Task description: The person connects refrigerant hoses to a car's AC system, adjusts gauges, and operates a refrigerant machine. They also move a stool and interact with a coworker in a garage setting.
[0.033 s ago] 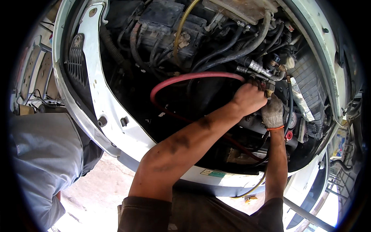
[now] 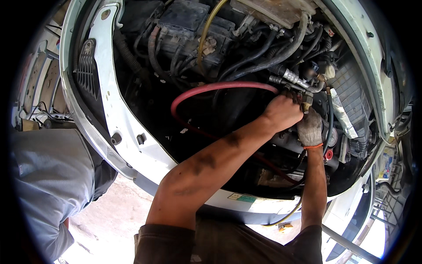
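My bare left hand (image 2: 285, 111) reaches into the engine bay with its fingers curled round the end of a red hose (image 2: 228, 84). The hose loops out to the left of that hand and back beneath my forearm. Close against it on the right is my right hand (image 2: 310, 126), in a grey knitted glove with an orange cuff. Its upper end closes on a brass-coloured fitting (image 2: 307, 104); its fingertips are mostly hidden. Just beyond both hands lie metal pipe joints (image 2: 299, 80) and a dark, blurred round part (image 2: 310, 72).
A battery (image 2: 182, 20) and a yellow hose (image 2: 205, 35) sit at the back. White bodywork (image 2: 143, 149) curves round the left and front of the bay. A thin dark hose (image 2: 329, 114) runs right of my glove. At far left stands another person in grey clothes (image 2: 52, 176).
Both hands stay in almost the same place. The dark round part beyond them has become blurred and sits slightly lower.
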Motion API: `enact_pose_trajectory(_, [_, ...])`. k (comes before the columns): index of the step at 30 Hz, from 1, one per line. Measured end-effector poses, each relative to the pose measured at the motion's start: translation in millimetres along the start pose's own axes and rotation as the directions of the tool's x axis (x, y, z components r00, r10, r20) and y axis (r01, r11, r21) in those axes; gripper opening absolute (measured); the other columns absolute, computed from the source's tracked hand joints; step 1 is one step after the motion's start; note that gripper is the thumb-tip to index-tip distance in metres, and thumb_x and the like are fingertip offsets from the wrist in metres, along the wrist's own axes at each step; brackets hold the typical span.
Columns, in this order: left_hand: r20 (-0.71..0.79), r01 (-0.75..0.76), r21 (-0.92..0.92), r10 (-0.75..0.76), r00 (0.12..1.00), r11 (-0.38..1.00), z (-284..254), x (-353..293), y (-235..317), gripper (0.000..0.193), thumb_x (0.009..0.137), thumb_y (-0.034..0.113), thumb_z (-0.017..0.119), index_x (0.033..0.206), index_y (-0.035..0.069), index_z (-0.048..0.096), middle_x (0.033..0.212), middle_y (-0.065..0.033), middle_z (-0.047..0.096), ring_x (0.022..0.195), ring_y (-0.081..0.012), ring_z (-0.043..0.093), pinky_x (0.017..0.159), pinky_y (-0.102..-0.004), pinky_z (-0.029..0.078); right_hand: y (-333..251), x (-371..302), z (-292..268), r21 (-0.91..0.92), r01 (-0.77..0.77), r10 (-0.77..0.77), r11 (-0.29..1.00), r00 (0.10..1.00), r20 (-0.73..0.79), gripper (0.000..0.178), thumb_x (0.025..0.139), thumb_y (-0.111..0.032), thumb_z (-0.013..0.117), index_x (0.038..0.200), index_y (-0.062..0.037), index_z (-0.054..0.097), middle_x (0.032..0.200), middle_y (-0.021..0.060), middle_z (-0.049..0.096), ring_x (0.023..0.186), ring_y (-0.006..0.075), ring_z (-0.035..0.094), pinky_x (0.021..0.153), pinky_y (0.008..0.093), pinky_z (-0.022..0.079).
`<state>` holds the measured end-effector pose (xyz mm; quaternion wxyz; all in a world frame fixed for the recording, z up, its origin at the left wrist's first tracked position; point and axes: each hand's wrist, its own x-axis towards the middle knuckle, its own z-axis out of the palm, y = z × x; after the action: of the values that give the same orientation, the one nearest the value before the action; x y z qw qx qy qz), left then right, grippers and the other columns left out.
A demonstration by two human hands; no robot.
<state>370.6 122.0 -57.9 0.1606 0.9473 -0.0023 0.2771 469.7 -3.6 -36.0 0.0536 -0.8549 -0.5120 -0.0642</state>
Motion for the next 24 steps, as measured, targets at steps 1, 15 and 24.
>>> enact_pose_trajectory(1, [-0.018, -0.004, -0.017, 0.004, 1.0, 1.0, 3, 2, -4, 0.034, 0.067, 0.009, 0.055, 0.095, -0.009, 0.061, 0.085, -0.0198, 0.063, 0.078, -0.0272, 0.061, 0.069, -0.0339, 0.05, 0, 2, 0, 0.025, -0.023, 0.023, 0.999, 1.0, -0.004, 0.022, 0.075, -0.011, 0.055, 0.096, -0.0037, 0.055, 0.077, 0.0195, 0.058, 0.073, 0.038, 0.057, 0.063, 0.045, 0.045])
enact_pose_trajectory(15, [-0.121, 0.062, 0.158, -0.043, 0.992, 0.986, 12, -1, 3, 0.039, 0.072, 0.01, 0.052, 0.104, -0.011, 0.055, 0.1, -0.0221, 0.06, 0.089, -0.0258, 0.057, 0.081, -0.0353, 0.044, -2, 6, 1, 0.285, -0.078, 0.077, 0.955, 0.997, 0.015, 0.019, 0.077, -0.008, 0.053, 0.096, -0.0039, 0.057, 0.086, 0.0189, 0.059, 0.083, 0.0382, 0.055, 0.07, 0.0416, 0.044])
enact_pose_trajectory(24, [-0.155, 0.113, 0.189, -0.084, 0.984, 0.975, 15, 0, -3, 0.033, 0.073, 0.013, 0.054, 0.102, -0.001, 0.059, 0.096, -0.0118, 0.063, 0.089, -0.0225, 0.058, 0.076, -0.0348, 0.045, 0, 2, 3, 0.308, -0.126, 0.119, 0.943, 0.992, 0.042, 0.028, 0.072, -0.018, 0.064, 0.089, 0.0016, 0.054, 0.085, 0.0229, 0.057, 0.083, 0.0409, 0.054, 0.069, 0.046, 0.043])
